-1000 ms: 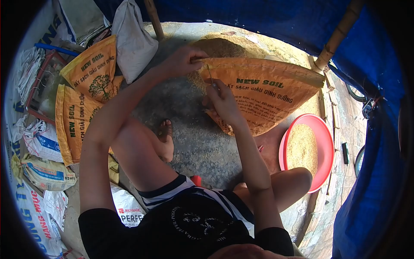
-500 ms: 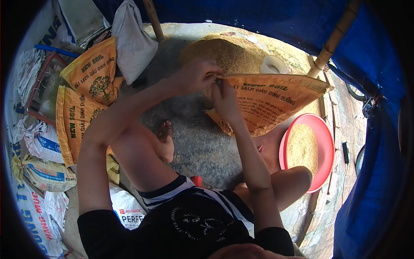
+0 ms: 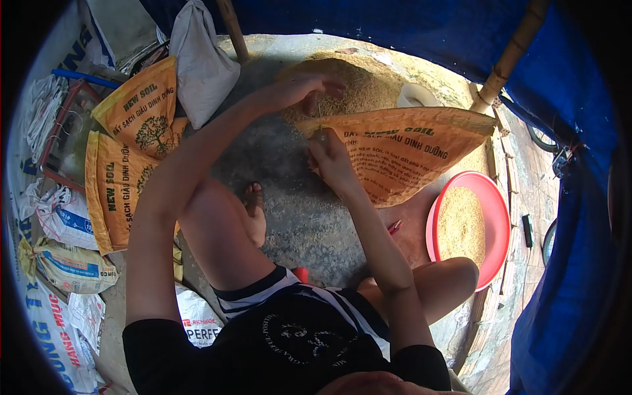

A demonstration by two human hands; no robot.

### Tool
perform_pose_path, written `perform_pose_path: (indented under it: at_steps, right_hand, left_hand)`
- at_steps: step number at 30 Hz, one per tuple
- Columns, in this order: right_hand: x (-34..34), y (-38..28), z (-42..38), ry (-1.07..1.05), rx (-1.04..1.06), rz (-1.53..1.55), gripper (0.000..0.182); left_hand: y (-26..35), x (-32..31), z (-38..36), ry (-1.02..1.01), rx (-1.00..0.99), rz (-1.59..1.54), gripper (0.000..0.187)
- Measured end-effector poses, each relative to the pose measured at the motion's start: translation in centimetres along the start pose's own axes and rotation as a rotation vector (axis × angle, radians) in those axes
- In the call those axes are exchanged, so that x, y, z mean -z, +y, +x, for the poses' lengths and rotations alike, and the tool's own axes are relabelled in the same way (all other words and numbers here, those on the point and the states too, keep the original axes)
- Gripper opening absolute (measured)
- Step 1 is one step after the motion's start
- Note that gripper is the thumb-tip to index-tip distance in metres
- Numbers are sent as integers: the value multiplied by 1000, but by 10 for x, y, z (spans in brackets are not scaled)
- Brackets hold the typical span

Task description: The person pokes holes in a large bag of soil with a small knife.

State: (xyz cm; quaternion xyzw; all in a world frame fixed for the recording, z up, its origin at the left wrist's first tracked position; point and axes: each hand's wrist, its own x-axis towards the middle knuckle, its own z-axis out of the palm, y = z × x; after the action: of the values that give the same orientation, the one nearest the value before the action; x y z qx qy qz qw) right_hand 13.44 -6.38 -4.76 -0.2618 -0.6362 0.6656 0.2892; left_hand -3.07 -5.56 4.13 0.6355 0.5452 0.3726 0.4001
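My right hand is closed on the upper left corner of an orange printed sack, which hangs at a slant with its lettering facing me. Just above that corner is my left hand, its fingers bent over to the right and its thumb lower. A thin pale strand runs between the left fingers and the sack's corner; its ends are hidden. Behind the sack lies a heap of yellowish grain or husks, with a pale scoop-like container on its right side.
A pink basin of grain stands by my right knee. Small red-handled thing lies on the floor. Orange sacks and a white sack stand left. A bamboo pole and blue tarp border the right.
My left hand has moved up and left, away from the right hand, with its fingers loosened. My right hand and the sack's corner have shifted left and slightly down.
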Motion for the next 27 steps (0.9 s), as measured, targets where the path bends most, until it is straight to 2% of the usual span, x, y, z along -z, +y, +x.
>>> perform_pose_path:
  at_steps: [2,3,5,7,11,15,17,18,20,21,23,27]
  right_hand:
    - [1,-2,-2,7,-36,15,17]
    - [2,-2,-3,1,-40,18,18]
    - [4,0,-3,2,-43,20,18]
    - [5,8,-2,23,69,2,19]
    - [6,17,-2,17,95,-44,19]
    - [5,14,-4,14,77,-12,18]
    - [4,15,-5,6,78,-14,18]
    - [4,17,-4,7,83,-8,18]
    - [5,25,-3,7,86,-6,17]
    - [6,28,-1,43,149,-115,17]
    - [11,34,0,80,211,-227,17]
    - [18,27,-4,21,151,-161,19]
  left_hand:
    - [6,-2,3,-137,232,-139,46]
    - [6,-3,3,-137,228,-141,46]
    - [5,-6,6,-189,266,-17,59]
    - [6,-6,9,-217,271,44,60]
    - [3,4,9,-283,263,241,62]
    - [-1,7,9,-298,208,262,62]
    - [0,-8,4,-37,190,60,61]
    - [4,-12,3,-34,191,61,61]
    - [10,-17,2,-171,268,-205,58]
    - [12,-16,2,-171,267,-208,58]
    - [16,-15,1,-281,272,144,58]
    - [8,-16,1,-329,296,215,58]
